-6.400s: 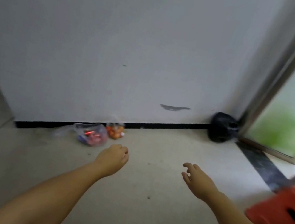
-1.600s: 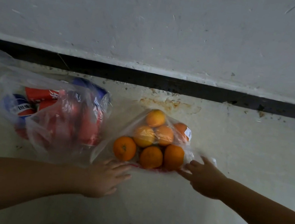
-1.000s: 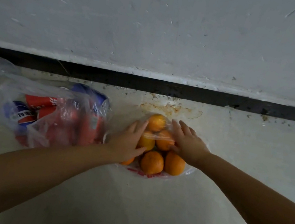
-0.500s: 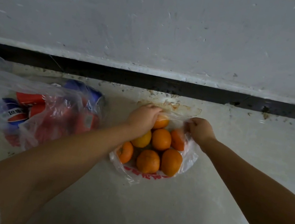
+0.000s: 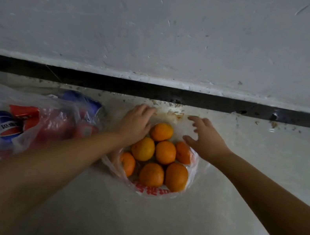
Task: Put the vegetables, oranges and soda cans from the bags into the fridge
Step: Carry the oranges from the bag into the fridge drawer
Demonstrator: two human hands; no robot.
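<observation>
Several oranges (image 5: 165, 152) lie in a clear plastic bag (image 5: 149, 192) with red print, on the floor by the wall. The bag's mouth is spread wide and the fruit is uncovered. My left hand (image 5: 136, 123) lies flat on the bag's far left edge, fingers stretched toward the wall. My right hand (image 5: 205, 142) hovers at the far right edge with fingers spread and nothing in it. To the left, a second clear bag (image 5: 52, 120) holds red and blue soda cans (image 5: 8, 129). No vegetables or fridge are in view.
A white wall with a black skirting strip (image 5: 234, 106) runs just behind both bags. The pale floor (image 5: 150, 230) stretches toward me and to the right. Dirt specks and a rusty stain mark the floor at the skirting.
My hands were closed on the orange bag's mouth half a second ago. Now they have spread apart and opened out, and the bag's mouth lies wider with the oranges exposed.
</observation>
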